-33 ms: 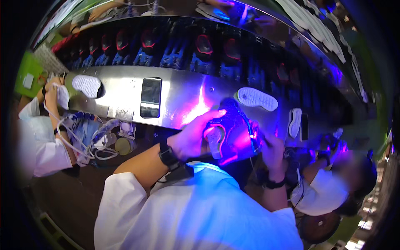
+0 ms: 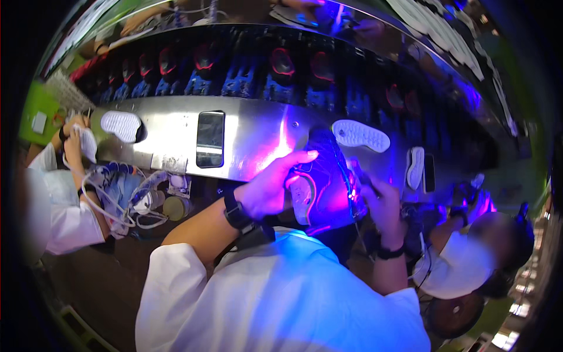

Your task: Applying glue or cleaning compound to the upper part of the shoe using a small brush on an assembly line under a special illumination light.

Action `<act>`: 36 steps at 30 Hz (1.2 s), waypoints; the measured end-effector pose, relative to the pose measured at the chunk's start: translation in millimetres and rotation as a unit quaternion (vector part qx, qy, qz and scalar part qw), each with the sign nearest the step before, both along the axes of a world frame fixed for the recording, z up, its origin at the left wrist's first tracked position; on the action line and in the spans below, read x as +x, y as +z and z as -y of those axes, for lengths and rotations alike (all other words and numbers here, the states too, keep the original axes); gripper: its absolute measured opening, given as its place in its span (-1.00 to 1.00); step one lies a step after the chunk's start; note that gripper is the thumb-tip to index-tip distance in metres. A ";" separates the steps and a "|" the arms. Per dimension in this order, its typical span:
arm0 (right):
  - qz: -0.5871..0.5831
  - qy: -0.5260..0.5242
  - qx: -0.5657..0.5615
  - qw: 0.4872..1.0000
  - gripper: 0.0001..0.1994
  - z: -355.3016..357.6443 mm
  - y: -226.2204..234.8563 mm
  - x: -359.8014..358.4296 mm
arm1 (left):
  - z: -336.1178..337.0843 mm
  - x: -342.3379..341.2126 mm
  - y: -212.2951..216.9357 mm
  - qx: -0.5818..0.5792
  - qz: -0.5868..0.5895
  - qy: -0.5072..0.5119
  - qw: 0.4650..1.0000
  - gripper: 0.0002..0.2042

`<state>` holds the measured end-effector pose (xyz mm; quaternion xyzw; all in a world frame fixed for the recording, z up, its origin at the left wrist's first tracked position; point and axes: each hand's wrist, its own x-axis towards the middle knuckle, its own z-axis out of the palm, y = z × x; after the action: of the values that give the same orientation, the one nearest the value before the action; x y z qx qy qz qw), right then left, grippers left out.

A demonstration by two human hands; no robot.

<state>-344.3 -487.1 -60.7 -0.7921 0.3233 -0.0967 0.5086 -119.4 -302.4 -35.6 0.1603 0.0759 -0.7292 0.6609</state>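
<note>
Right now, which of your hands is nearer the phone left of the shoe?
Left: the left hand is right of the phone, gripping the shoe; the right hand is farther right.

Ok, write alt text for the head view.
A left hand grips a violet-lit dark shoe, with the right hand close at its side. Beyond them, white soles and a black phone lie on a shiny metal table.

Smooth, glossy metal worktop (image 2: 249, 132)
</note>
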 end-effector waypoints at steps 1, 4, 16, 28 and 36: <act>-0.022 -0.001 -0.016 1.000 -0.65 7.8 4.5 10.9 | 5.2 1.5 -12.1 0.020 0.043 0.030 0.998 -0.59; 0.002 -0.042 0.006 0.999 -0.66 8.7 -1.4 27.3 | 15.9 12.7 -5.7 -0.025 0.230 -0.010 0.973 -0.55; -0.022 -0.027 0.032 0.999 -0.63 24.0 -46.7 -47.5 | 33.0 28.1 17.0 0.038 0.462 0.083 0.882 -0.30; 0.075 -0.195 0.200 0.957 -0.58 71.8 -110.0 -13.1 | 40.7 92.3 -6.9 0.153 0.366 0.103 0.912 -0.62; 0.121 -0.208 0.172 0.955 -0.55 71.2 -142.4 -37.0 | 91.3 310.6 -81.8 0.343 0.863 -0.018 0.371 -0.51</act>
<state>-381.3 -558.2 -203.1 -0.5900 0.4287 -0.2381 0.6414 191.3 -393.7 -117.5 0.9166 -0.2949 -0.1185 0.2426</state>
